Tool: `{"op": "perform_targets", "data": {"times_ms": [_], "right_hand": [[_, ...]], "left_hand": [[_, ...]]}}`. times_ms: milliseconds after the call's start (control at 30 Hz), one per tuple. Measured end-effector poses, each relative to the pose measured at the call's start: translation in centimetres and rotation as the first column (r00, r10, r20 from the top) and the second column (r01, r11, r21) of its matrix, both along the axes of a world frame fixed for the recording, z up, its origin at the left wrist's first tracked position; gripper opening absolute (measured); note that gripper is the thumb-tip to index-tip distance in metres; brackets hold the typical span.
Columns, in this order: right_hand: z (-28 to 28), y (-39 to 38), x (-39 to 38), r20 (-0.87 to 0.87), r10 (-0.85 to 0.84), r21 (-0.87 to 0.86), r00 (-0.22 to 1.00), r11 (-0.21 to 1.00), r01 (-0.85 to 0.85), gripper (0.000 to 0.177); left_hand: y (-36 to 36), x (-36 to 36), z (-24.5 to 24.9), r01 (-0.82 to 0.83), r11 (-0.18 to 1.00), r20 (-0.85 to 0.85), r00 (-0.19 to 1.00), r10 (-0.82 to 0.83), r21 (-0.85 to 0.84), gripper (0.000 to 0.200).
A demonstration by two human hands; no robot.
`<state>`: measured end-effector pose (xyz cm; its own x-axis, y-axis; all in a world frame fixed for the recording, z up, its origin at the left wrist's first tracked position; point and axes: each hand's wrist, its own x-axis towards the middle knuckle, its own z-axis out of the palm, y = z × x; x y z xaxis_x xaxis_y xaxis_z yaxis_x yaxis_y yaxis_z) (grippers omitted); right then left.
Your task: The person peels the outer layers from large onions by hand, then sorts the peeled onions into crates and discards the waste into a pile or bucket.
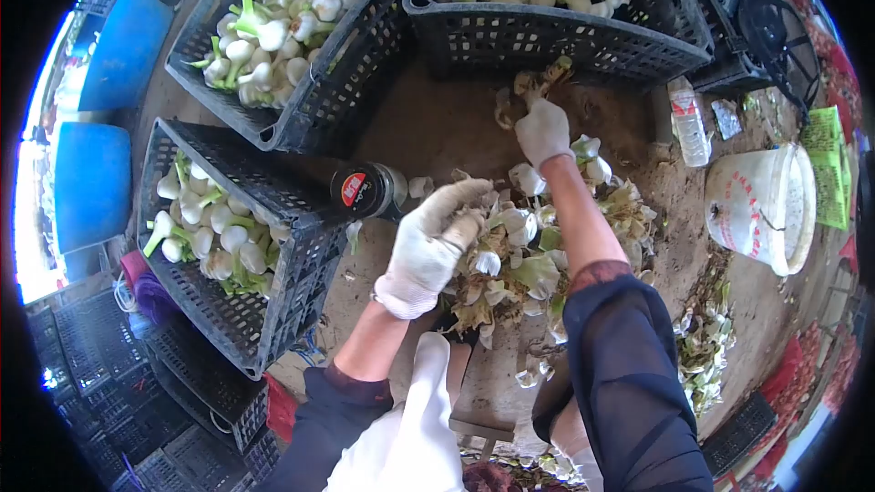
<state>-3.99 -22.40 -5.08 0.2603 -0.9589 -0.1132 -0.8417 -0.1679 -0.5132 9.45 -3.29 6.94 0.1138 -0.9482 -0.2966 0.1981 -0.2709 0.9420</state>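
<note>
My left hand (424, 251), in a white knit glove, is over the left edge of a heap of garlic peelings (524, 251). Its fingers are curled together; what they hold, if anything, is hidden. Farther out, my right hand (544, 132), gloved too, reaches past the heap. Its fingers close on brown, dry-skinned garlic (538, 84) with a cut stem, just in front of the far crate. White and pale green skins and trimmed leaves make up the heap between my arms. Left of my left hand stands a jar (360, 189) with a black lid and red label.
Black plastic crates of peeled-looking garlic bulbs stand at far left (337, 64), far middle (556, 36) and left (301, 287). On the right are a plastic bottle (690, 123), a cracked white bucket (756, 205) and more peelings (706, 346). Blue containers (91, 184) line the left.
</note>
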Motion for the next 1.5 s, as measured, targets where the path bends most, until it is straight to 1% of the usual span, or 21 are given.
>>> {"op": "perform_targets", "data": {"times_ms": [33,100,167,267,300,367,433,467,633,767,833,900,967,1033,1133,1233,1267,1300,1400,1467,1500], "right_hand": [[0.9,0.3,-0.8,-0.004,0.000,-0.004,1.000,1.000,0.000,0.025],[5.5,2.9,-3.0,0.402,-0.012,0.127,0.915,0.991,-0.043,0.025],[11.1,6.5,-4.7,0.541,-0.152,0.481,0.827,0.863,-0.156,0.029],[11.2,12.0,-5.6,0.789,-0.596,0.609,0.148,0.729,-0.313,0.040],[11.4,13.2,-6.0,0.761,-0.635,0.644,0.131,0.717,-0.267,0.044],[11.0,15.2,-5.6,0.735,-0.622,0.669,0.271,0.731,-0.137,0.040],[9.8,16.3,-4.9,0.719,-0.465,0.535,0.517,0.844,0.016,0.034],[10.1,16.8,-4.6,0.729,-0.577,0.627,0.369,0.779,-0.020,0.029],[10.1,17.6,-4.9,0.741,-0.568,0.632,0.357,0.770,-0.087,0.025],[10.3,17.8,-6.3,0.723,-0.543,0.642,0.427,0.756,-0.126,0.023],[10.6,17.7,-6.8,0.750,-0.107,0.303,0.653,0.933,-0.195,0.024],[10.8,17.9,-6.7,0.721,-0.071,0.270,0.689,0.945,-0.185,0.028],[10.8,17.9,-6.4,0.749,-0.400,0.528,0.528,0.842,-0.111,0.030],[10.3,18.0,-5.6,0.787,-0.394,0.494,0.475,0.863,-0.104,0.029],[10.1,18.2,-4.2,0.753,-0.504,0.556,0.423,0.831,0.002,0.025],[11.2,18.5,-4.1,0.755,-0.337,0.420,0.563,0.907,-0.021,0.020],[10.9,18.8,-4.9,0.723,-0.387,0.499,0.573,0.865,-0.046,0.021],[11.8,18.5,-5.1,0.682,-0.042,0.175,0.730,0.979,-0.106,0.020],[12.2,18.6,-5.8,0.612,0.062,0.104,0.789,0.982,-0.158,0.020],[11.8,18.5,-6.1,0.701,-0.145,0.264,0.698,0.962,-0.065,0.020],[11.3,18.4,-6.5,0.625,-0.411,0.515,0.663,0.856,0.044,0.021]], "left_hand": [[0.1,0.0,-1.7,0.009,1.000,0.052,0.999,-0.009,0.007,0.046],[-0.5,-0.4,-1.0,0.014,0.999,0.345,0.938,-0.027,0.040,0.059],[-0.6,-0.5,-3.0,0.059,0.998,0.245,0.968,-0.056,-0.004,0.067],[0.1,-1.5,-3.9,0.135,0.986,0.142,0.983,-0.119,-0.103,0.077],[0.3,-1.9,-3.9,0.150,0.977,0.139,0.982,-0.129,-0.151,0.080],[0.7,-2.6,-2.6,0.107,0.985,0.078,0.992,-0.097,-0.136,0.074],[1.3,-2.6,-1.7,0.267,0.933,0.528,0.843,-0.104,-0.242,0.069],[1.6,-2.9,-1.2,0.191,0.952,0.450,0.891,-0.066,-0.239,0.066],[2.4,-2.3,-2.0,0.187,0.962,0.404,0.910,-0.093,-0.200,0.069],[3.0,-2.5,-1.6,0.134,0.988,0.049,0.990,-0.130,-0.082,0.068],[3.4,-2.0,-2.6,0.112,0.982,-0.560,0.828,-0.009,0.150,0.064],[3.8,-2.7,-2.9,0.071,0.991,-0.543,0.840,0.001,0.111,0.061],[3.6,-2.9,-2.4,0.052,0.995,-0.417,0.909,-0.012,0.083,0.063],[3.4,-3.8,-2.1,0.021,0.991,-0.117,0.992,-0.037,-0.131,0.056],[3.2,-3.0,-1.9,0.093,0.989,0.106,0.991,-0.080,-0.119,0.073],[3.9,-2.7,-4.3,0.039,0.999,-0.336,0.941,-0.036,0.002,0.055],[4.1,-2.7,-3.7,0.045,0.975,-0.550,0.831,0.083,0.217,0.049],[4.0,-2.8,-2.5,0.109,0.909,-0.710,0.664,0.235,0.403,0.044],[3.8,-3.1,-1.1,0.125,0.876,-0.703,0.653,0.281,0.466,0.041],[3.4,-3.4,-2.0,0.129,0.863,-0.692,0.659,0.294,0.489,0.040],[3.2,-3.2,-3.4,0.107,0.953,-0.551,0.832,0.069,0.282,0.041]]}}
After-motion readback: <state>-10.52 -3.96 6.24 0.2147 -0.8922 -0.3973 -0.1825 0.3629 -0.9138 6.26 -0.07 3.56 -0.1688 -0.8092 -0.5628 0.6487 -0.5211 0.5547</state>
